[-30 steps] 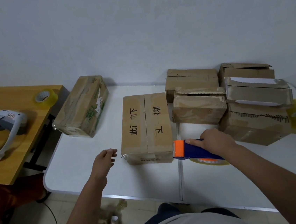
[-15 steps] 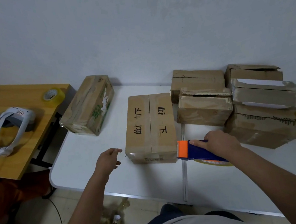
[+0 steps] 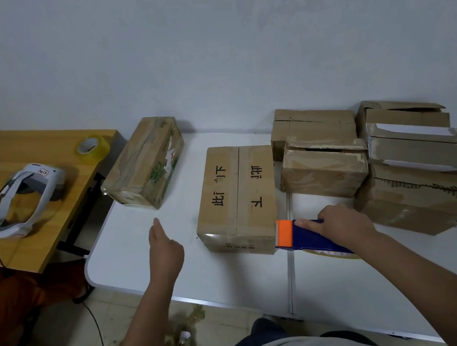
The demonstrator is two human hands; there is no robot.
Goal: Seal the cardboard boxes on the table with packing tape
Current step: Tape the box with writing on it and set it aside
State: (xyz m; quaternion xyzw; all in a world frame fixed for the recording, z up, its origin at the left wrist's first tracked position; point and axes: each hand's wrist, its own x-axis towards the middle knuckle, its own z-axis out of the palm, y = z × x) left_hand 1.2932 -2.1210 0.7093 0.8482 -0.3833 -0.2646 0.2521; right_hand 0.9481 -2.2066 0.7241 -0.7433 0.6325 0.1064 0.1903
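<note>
Both hands are low over the white tabletop (image 3: 132, 239), on either side of the middle box (image 3: 237, 197). The right hand (image 3: 342, 223) is clamped round the blue and orange tape dispenser (image 3: 298, 234), forefinger laid along its top, with the orange head touching the box's near right corner. The left hand (image 3: 165, 250) holds nothing: its fingers are loosely curled and the thumb sticks up, and it hangs well to the left of the box.

Against the picture a second ago, the left hand has turned thumb-up and moved slightly away from the box instead of reaching towards it, while the dispenser has stayed at the same corner. I judge that one strip on this box is finished or about to be cut, and that the left hand is free to steady or turn the box for the next strip.

By size, the unsealed stack (image 3: 415, 164) at the right comes first, flaps gaping, then the box with green print (image 3: 144, 164) at the far left of the tabletop. A yellow tape roll (image 3: 92, 146) sits on the neighbouring wooden desk (image 3: 35, 142). The view has also shifted, so everything sits further right than before.
</note>
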